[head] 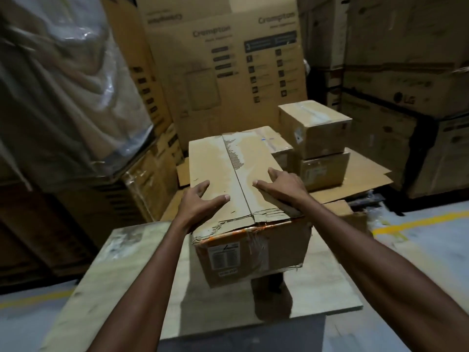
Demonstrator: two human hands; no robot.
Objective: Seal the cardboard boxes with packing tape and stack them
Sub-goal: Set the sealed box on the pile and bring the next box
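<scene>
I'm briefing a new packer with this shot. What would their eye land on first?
The battered cardboard box on the pale table at centre, with the left hand and right hand resting on its top, either side of the seam. Behind it to the right, smaller boxes sit stacked, before a tall Crompton carton.

Tan cardboard box [210, 161], streaked pale where torn, bears a white label [223, 255] printed black; yellow line [418, 222] stripes grey floor [431, 252].

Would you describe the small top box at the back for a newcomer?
Find the tall Crompton carton at the back. Right of its foot a lower box carries the upper box, the one with pale tape across its top.
</scene>
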